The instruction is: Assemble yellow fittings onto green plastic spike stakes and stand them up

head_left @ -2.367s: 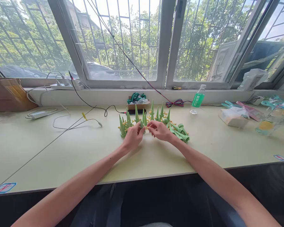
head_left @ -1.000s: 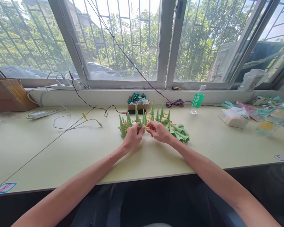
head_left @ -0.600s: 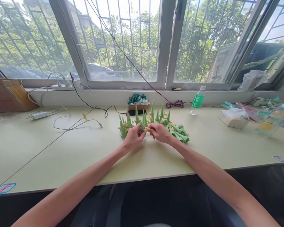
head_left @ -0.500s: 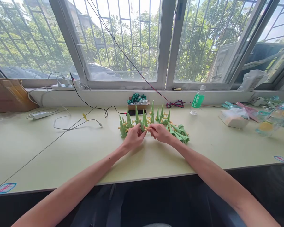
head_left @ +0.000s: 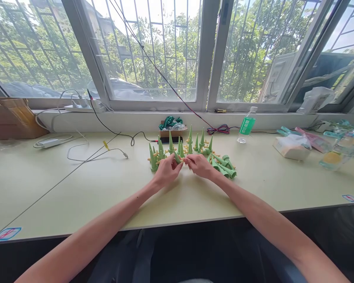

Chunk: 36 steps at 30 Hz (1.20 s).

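My left hand is closed around a green plastic watering spike, its pointed tip upward. My right hand pinches a small yellow valve piece at the side of that spike, its fingertips almost meeting the left ones. Behind my hands, several green spikes with yellow side pieces stand point up, among them a tall one and one at the left. Right of my right wrist lies a pile of green spikes on their sides, partly behind the forearm.
A small open box with green wrapping stands at the back, a dark phone before it. To the right are a water bottle and a tissue pack. Cables and a cardboard box occupy the left side.
Both hands keep almost the same place and grip on the spike and its yellow piece. The view has shifted very slightly.
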### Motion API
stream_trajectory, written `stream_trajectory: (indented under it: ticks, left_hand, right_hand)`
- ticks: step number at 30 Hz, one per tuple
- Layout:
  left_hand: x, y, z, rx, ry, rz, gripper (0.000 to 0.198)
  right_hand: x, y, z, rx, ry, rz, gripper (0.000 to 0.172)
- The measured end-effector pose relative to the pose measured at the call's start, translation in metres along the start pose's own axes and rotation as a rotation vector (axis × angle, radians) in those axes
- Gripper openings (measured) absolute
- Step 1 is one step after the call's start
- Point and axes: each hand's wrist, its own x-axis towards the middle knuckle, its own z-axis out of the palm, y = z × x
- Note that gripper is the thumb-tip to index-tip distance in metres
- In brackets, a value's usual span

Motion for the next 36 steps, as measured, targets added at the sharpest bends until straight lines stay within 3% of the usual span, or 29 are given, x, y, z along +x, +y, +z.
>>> stream_trajectory:
  ticks: [8, 13, 27, 36]
  left_hand:
    - [-0.0001, -0.004, 0.0033, 0.01, 0.02, -0.022, 0.015]
    - [-0.0001, -0.0043, 0.0027, -0.007, 0.014, -0.029, 0.012]
    - [-0.0017, -0.0006, 0.001, -0.019, -0.013, 0.03, 0.006]
    - [-0.003, 0.0008, 0.0014, -0.008, -0.033, 0.045, 0.006]
  right_hand:
    - [0.0, -0.001, 0.0011, 0.058, 0.068, -0.005, 0.012]
    - [-0.0006, -0.0046, -0.0005, 0.122, 0.055, 0.03, 0.008]
    - [0.0013, -0.0025, -0.0004, -0.078, 0.064, 0.042, 0.033]
    - [0.0012, -0.0011, 0.0009, -0.124, 0.036, 0.031, 0.04]
